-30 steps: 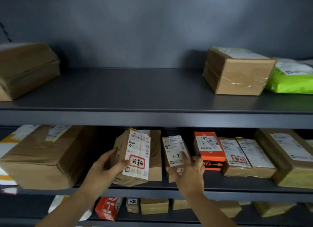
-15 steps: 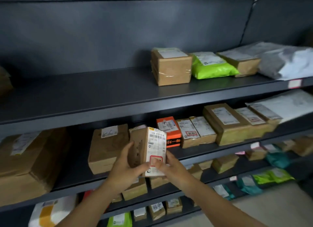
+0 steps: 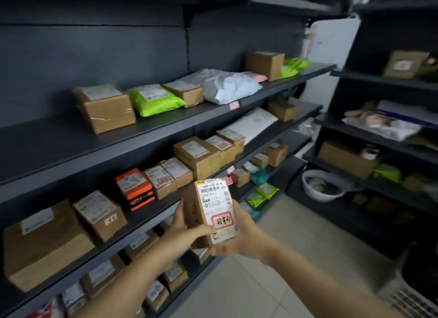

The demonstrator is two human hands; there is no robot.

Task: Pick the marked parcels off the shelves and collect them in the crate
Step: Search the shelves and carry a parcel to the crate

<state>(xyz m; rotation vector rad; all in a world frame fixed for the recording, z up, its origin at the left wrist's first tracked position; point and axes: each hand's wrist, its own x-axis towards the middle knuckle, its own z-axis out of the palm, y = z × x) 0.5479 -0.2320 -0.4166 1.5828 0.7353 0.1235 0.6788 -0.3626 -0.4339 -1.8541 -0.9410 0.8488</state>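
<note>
- Sitting at the far left, a large cardboard box lay on the middle shelf, with a smaller labelled box just beside it on its right.
- Further right on that shelf stood an orange box, close against a row of brown cartons.
- One level up, on the upper shelf, a taped brown box and a green mailer lay side by side.
- The left hand gripped the marked parcel from its left side, thumb curled across the lower front of the label, fingers behind.
- The marked parcel was upright in the air, off the shelves and in front of the middle shelf's edge, its white label with a red-framed sticker facing the camera.
- The right hand cupped the parcel's lower right corner, fingers curled under its base; blur hid their exact lie.
- A white basin sat low on the dark rack to the right.
- At the bottom right corner a pale slatted edge showed, too blurred to identify.
</note>
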